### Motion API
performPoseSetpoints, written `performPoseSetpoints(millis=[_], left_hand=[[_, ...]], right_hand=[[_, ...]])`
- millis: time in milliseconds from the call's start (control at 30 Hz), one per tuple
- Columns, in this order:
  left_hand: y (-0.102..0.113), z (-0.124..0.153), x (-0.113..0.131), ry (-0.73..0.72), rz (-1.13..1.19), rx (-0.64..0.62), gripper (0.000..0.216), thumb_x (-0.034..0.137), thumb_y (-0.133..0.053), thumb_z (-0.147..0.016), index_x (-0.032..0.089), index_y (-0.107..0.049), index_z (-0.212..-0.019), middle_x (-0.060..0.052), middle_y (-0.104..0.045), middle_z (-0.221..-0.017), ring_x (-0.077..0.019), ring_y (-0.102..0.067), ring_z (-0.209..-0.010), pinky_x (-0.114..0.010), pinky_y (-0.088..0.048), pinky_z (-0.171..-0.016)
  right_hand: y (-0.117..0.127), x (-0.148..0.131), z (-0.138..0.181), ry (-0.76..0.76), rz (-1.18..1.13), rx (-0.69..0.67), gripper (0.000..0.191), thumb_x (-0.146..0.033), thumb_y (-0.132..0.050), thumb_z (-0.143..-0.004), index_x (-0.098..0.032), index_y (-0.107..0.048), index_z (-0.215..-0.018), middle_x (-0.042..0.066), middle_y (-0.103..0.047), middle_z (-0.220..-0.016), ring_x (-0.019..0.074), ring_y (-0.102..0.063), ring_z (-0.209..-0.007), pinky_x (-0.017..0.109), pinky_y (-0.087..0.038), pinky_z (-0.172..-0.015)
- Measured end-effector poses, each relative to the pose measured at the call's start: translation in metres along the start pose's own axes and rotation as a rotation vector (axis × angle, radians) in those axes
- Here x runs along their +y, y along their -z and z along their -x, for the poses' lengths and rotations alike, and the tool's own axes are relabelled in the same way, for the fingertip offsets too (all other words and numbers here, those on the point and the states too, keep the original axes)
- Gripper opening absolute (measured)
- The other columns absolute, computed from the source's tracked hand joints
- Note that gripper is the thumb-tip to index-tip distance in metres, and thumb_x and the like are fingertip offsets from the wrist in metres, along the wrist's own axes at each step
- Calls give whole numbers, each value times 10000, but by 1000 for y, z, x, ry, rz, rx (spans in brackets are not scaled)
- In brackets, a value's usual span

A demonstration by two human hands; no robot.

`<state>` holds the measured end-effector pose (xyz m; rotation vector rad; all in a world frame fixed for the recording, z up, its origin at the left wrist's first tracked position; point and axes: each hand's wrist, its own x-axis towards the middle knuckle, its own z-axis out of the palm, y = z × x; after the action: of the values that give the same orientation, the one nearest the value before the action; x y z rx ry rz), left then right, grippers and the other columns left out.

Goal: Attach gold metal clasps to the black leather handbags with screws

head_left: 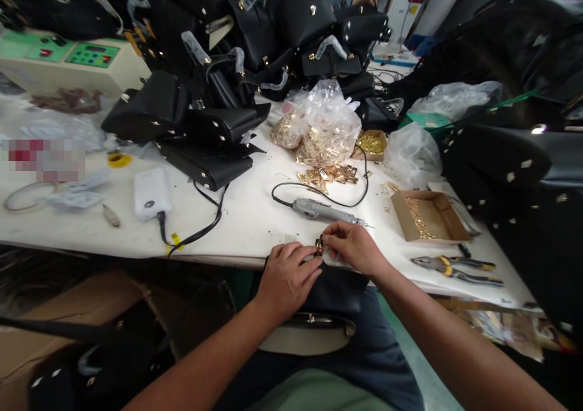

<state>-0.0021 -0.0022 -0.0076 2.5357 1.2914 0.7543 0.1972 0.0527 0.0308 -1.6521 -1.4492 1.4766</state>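
Observation:
A black handbag [339, 292] rests on my lap against the table's front edge, its top side toward the table. A small gold metal clasp [319, 244] stands at its edge, pinched between the thumb and fingers of my right hand [353, 247]. My left hand [289, 274] is on the bag, palm down, gripping its edge with fingertips close to the clasp. Its palm side is hidden. Just beyond my hands lies a grey electric screwdriver [314, 207], its bit pointing right and its cord looping behind.
Pliers [449, 266] and a cardboard box of small gold parts [439, 232] are at the right. Gold clasp pieces [330, 175] lie before a plastic bag [330, 125]. Black handbags [204, 162] pile up behind. A white power bank [152, 193] with a cable sits left.

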Motion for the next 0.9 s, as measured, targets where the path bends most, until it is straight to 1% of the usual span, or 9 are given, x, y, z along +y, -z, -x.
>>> performPoseSetpoints(millis=[100,167,367,633,733,900], left_hand=[[0,0,0,6,-6,-18,226,302,-599,-996,283,-705,-1194,-23,-700,-1274,-256,-555,-1181,-459,-430,-967],[0,0,0,4,-12,-22,224,305,-603,-993,280,-709,-1189,-28,-697,-1279,-258,-556,-1182,-460,-435,-967],[1,-1,0,-20,-15,-8,231,287,-604,-989,275,-712,-1193,-50,-700,-1269,-255,-569,-1159,-454,-442,-939],[1,-2,0,-8,-31,-25,232,310,-593,-993,285,-716,-1188,-50,-676,-1296,-273,-560,-1160,-471,-435,-943],[1,-1,0,10,-33,-30,233,321,-591,-993,280,-722,-1181,-71,-661,-1307,-275,-566,-1159,-471,-436,-950],[1,-1,0,-11,-31,-29,242,295,-609,-985,278,-712,-1204,-52,-693,-1266,-253,-576,-1150,-453,-431,-954]], right_hand=[[0,-3,2,19,33,-29,170,-330,-661,-849,-170,-712,-878,-26,-652,-625,89,-503,-481,199,-359,-447],[-2,-2,2,35,48,-21,150,-308,-660,-851,-172,-718,-873,-34,-644,-610,89,-513,-479,201,-366,-459],[-7,7,-2,47,111,32,107,-252,-673,-835,-171,-728,-878,-7,-712,-704,111,-601,-533,213,-436,-509],[-11,4,-2,42,198,91,102,-257,-686,-838,-176,-745,-859,11,-740,-737,127,-628,-555,230,-458,-533],[-11,2,-2,19,209,89,99,-261,-691,-832,-177,-742,-845,4,-728,-698,126,-618,-526,232,-448,-513],[-10,-1,-4,11,252,85,94,-257,-680,-832,-185,-733,-804,0,-704,-634,127,-614,-516,226,-430,-505]])
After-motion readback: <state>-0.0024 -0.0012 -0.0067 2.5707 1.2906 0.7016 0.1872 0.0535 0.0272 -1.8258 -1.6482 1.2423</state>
